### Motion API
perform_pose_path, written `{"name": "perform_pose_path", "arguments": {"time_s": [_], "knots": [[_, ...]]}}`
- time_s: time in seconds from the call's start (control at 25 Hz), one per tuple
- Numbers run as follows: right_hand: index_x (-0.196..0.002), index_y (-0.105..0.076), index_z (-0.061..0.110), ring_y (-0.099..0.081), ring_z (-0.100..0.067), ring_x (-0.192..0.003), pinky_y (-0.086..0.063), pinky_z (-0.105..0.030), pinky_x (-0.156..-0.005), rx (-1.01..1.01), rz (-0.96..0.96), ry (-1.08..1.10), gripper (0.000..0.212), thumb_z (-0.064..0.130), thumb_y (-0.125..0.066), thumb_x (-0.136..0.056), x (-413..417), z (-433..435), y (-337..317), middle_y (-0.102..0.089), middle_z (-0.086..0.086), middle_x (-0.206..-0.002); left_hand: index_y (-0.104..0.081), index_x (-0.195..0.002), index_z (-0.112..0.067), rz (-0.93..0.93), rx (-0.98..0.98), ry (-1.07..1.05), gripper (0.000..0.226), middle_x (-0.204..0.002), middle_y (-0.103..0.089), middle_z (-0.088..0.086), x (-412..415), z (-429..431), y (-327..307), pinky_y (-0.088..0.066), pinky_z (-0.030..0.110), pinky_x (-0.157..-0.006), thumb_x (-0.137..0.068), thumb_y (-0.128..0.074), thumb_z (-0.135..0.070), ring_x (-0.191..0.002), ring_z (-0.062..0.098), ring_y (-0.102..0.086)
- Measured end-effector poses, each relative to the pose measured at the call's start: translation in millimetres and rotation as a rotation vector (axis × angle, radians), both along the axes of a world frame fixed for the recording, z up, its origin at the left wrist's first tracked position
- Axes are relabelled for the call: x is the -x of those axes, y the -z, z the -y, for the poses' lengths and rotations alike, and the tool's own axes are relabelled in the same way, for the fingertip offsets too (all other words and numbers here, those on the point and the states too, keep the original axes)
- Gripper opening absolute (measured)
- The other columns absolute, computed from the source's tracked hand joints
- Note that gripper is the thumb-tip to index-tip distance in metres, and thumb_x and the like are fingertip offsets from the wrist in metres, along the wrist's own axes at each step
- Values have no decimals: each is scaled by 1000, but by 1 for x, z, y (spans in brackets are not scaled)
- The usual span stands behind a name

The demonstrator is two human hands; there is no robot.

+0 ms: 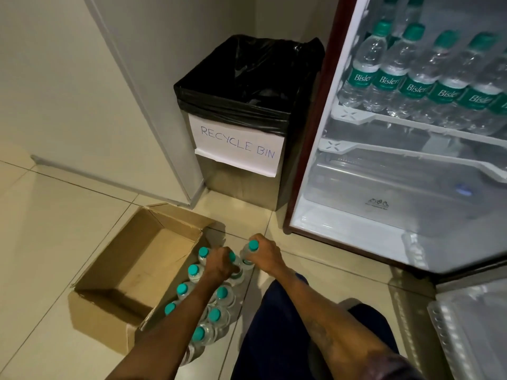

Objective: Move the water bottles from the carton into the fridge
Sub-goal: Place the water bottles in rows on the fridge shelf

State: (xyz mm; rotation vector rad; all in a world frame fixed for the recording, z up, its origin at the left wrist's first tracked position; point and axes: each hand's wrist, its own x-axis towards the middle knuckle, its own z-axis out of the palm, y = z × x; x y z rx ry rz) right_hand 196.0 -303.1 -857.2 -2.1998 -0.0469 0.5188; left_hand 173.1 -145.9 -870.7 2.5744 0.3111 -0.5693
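- Bottles (221,293) of water, full and sealed with teal caps, standing packed together at the right-hand end of the carton (129,272) on the floor — likely heavy for their size.
- Clear thin plastic, so probably springy under a squeeze and slick if damp; safest held at the neck just under the cap, where the shoulder stops a slip.
- Left hand (219,266) down among the back row, grip curled shut round the neck of one bottle (236,270) in the carton.
- Right hand (264,256) just beside it, grip wrapped shut round the neck of another bottle (251,250), teal cap poking out above the fist; seems to stand at the carton's edge, though hard to say whether already lifted.
- Carton open at the top, left half bare cardboard, about nine or ten bottles left by the caps that show.
- Fridge (310,149) open to the right, upper shelf (384,120) already lined with upright labelled bottles — more behind them.
- Lower shelf (397,150) and clear drawer (384,187) beneath look unfilled, so room there for the next pair.
- Recycle bin (238,144) with black liner between carton and fridge, contents hidden in shadow.
- Judged from this: roughly midway, carton still holding a good batch.
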Motion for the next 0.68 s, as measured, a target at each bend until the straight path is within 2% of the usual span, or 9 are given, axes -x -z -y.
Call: {"name": "perform_pose_path", "arguments": {"time_s": [0.08, 0.16, 0.28, 0.36, 0.4, 0.48, 0.68], "knots": [[-112, -61, 13, -63, -21, -93, -54, -36, -83, -35, 19, -21, 33, 23, -73, -82, -8, 16, -16, -67, -5, -104, -59, -120, -14, 5, 67, -11, 47, -117, -62, 4, -13, 10, -18, -53, 29, -88, -78, -80, -23, -101, 15, -60], [-111, -63, 10, -65, -22, -93, -54, -41, -87, -74, 68, -46, 33, 22, -73, -82, -14, 33, -34, -69, -6, -103, -61, -119, -16, 9, 115, 18, 49, -115, -63, 1, -26, 19, -39, -52, 28, -86, -75, -82, -23, -99, 13, -59], [-121, -61, 13, -64, -16, -97, -56, -35, -85, -103, 127, -9, 41, 30, -71, -85, -20, 60, -56, -65, -4, -112, -61, -121, -15, 15, 206, 72, 53, -116, -61, 0, -41, 33, -73, -50, 30, -87, -74, -84, -23, -105, 17, -59], [-127, -57, 18, -60, -9, -97, -52, -20, -78, -182, 120, 77, 44, 35, -68, -88, -19, 80, -71, -59, 2, -117, -64, -118, -12, 71, 361, 104, 48, -117, -65, 2, -46, 45, -95, -54, 35, -94, -74, -83, -17, -108, 21, -63], [-130, -54, 20, -59, -8, -97, -50, -18, -78, -223, 124, 123, 45, 36, -67, -89, -20, 90, -78, -58, 4, -118, -65, -116, -12, 110, 440, 146, 45, -115, -67, 2, -48, 51, -105, -55, 37, -94, -75, -82, -15, -106, 21, -65], [-130, -50, 20, -62, -10, -101, -53, -23, -82, -308, 146, 207, 44, 35, -65, -91, -21, 108, -91, -59, 3, -123, -65, -118, -14, 140, 610, 196, 43, -111, -70, -2, -51, 63, -123, -57, 37, -93, -78, -80, -15, -102, 16, -68], [-128, -47, 19, -70, -19, -98, -58, -33, -82, -671, 249, 381, 33, 28, -55, -98, -14, 135, -124, -63, -6, -121, -58, -131, -20, 86, 1017, 102, 51, -119, -71, 1, -52, 99, -152, -60, 33, -83, -84, -76, -14, -106, 20, -70]]}}
